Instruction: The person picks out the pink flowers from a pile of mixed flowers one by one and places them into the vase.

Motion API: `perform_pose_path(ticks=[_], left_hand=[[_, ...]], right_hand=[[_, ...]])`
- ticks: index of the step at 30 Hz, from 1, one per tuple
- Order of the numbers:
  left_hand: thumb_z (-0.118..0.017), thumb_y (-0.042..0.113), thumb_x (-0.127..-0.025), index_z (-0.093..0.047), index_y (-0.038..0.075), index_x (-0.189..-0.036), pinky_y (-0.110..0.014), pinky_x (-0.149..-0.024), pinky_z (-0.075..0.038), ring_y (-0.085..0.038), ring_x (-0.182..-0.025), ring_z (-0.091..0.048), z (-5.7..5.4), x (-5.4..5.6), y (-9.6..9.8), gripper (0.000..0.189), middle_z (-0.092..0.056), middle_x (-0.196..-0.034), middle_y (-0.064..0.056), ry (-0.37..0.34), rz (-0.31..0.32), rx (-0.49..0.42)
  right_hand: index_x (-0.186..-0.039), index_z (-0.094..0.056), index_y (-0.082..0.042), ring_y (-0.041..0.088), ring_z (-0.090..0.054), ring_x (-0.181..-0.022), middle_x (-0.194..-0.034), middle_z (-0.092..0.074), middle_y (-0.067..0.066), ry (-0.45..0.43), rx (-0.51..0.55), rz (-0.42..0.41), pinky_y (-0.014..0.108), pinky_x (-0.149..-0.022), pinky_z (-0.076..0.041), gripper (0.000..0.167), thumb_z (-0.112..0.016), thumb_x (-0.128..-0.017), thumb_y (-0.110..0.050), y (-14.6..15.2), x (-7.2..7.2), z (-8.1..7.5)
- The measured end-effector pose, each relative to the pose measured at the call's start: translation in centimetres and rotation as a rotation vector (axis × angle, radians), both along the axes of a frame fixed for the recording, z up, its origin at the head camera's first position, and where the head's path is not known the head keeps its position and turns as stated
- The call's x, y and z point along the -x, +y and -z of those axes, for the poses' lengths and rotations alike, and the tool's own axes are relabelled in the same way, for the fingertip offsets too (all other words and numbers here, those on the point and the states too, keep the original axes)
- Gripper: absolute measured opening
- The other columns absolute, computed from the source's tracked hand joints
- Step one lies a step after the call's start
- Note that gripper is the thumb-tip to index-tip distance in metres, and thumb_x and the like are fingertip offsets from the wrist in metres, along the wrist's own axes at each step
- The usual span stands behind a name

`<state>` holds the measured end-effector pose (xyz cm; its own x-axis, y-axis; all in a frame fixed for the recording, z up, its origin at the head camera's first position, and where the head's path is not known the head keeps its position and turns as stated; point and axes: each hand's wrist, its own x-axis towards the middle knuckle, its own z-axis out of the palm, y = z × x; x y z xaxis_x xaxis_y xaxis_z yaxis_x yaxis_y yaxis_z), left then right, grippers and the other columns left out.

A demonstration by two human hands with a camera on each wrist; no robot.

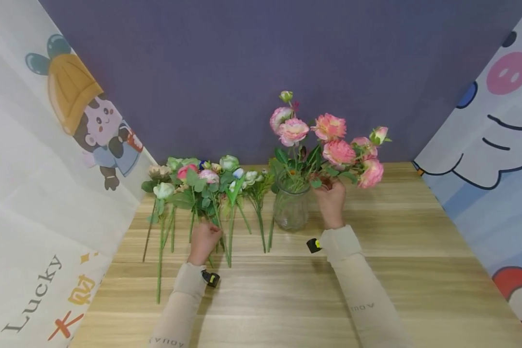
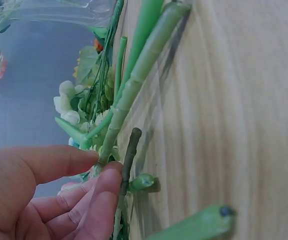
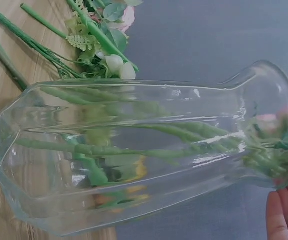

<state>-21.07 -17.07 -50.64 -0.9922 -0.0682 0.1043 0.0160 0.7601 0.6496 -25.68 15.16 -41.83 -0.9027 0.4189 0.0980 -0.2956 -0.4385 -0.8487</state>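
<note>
A clear glass vase point(image 1: 290, 213) stands upright on the table with pink artificial flowers point(image 1: 339, 152) in it, their green stems point(image 3: 174, 135) visible through the glass. Just right of its rim, my right hand point(image 1: 332, 200) pinches a stem below the leaning pink blooms; in the right wrist view only some fingers point(image 3: 279, 215) show. To the left, my left hand point(image 1: 205, 239) is among the lower stems of a row of loose artificial flowers. Its thumb and index finger pinch a thick green stem point(image 2: 134, 85) in the left wrist view; which bloom it carries is unclear.
White, pink and green flowers point(image 1: 209, 176) lie side by side at the table's back left, stems toward the front. A long single stem point(image 1: 159, 261) reaches nearest the front. The wooden table point(image 1: 278, 299) meets a dark wall point(image 1: 200, 72) behind, with printed cloths at both sides.
</note>
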Motion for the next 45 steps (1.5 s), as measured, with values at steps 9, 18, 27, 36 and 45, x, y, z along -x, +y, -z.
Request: perform_pose_path(ticks=[9, 18, 27, 36, 45], left_hand=[[-0.069, 0.013, -0.084, -0.07, -0.002, -0.081, -0.028, -0.048, -0.045, -0.016, -0.054, -0.056, 0.5, 0.2, 0.4, 0.016, -0.067, -0.071, -0.011, -0.047, -0.011, -0.037], [-0.067, 0.013, -0.084, -0.07, -0.003, -0.086, -0.029, -0.05, -0.046, -0.015, -0.056, -0.058, 0.9, 0.1, 0.5, 0.016, -0.068, -0.073, -0.011, -0.033, -0.032, -0.103], [-0.064, 0.013, -0.087, -0.064, -0.005, -0.104, -0.027, -0.056, -0.055, -0.015, -0.061, -0.062, 0.9, 0.3, 0.7, 0.024, -0.065, -0.09, -0.017, -0.16, -0.12, -0.481], [-0.06, 0.006, -0.089, -0.056, -0.01, -0.118, -0.025, -0.069, -0.055, -0.022, -0.082, -0.065, 0.3, 0.4, 0.8, 0.033, -0.062, -0.107, -0.024, -0.261, -0.135, -0.709], [-0.059, 0.001, -0.09, -0.049, -0.011, -0.126, -0.023, -0.071, -0.054, -0.027, -0.095, -0.064, -0.5, 0.2, 1.1, 0.04, -0.057, -0.115, -0.026, -0.303, -0.118, -0.793]], right_hand=[[-0.084, -0.054, 0.003, 0.017, -0.059, -0.073, -0.076, -0.055, 0.005, -0.042, -0.09, 0.004, 0.027, -0.076, -0.054, 0.019, -0.056, -0.079, 0.021, -0.1, 0.3, 0.2], [-0.085, -0.061, 0.005, 0.008, -0.056, -0.069, -0.08, -0.057, 0.008, -0.096, -0.363, 0.076, 0.014, -0.062, -0.047, 0.01, -0.07, -0.079, 0.004, -0.2, 0.5, 0.9], [-0.081, -0.059, -0.009, 0.005, -0.058, -0.073, -0.08, -0.061, -0.005, -0.082, -0.215, 0.017, 0.014, -0.067, -0.05, 0.023, -0.066, -0.079, 0.013, 0.2, -0.1, 0.8], [-0.089, -0.057, -0.007, 0.005, -0.058, -0.072, -0.081, -0.061, -0.005, -0.054, -0.145, -0.034, 0.015, -0.067, -0.051, 0.02, -0.064, -0.082, 0.011, 0.6, -0.8, 0.9], [-0.096, -0.058, -0.003, 0.006, -0.058, -0.077, -0.086, -0.062, -0.007, -0.071, -0.196, -0.073, 0.015, -0.072, -0.051, 0.018, -0.061, -0.084, 0.01, 0.9, -1.6, 0.8]])
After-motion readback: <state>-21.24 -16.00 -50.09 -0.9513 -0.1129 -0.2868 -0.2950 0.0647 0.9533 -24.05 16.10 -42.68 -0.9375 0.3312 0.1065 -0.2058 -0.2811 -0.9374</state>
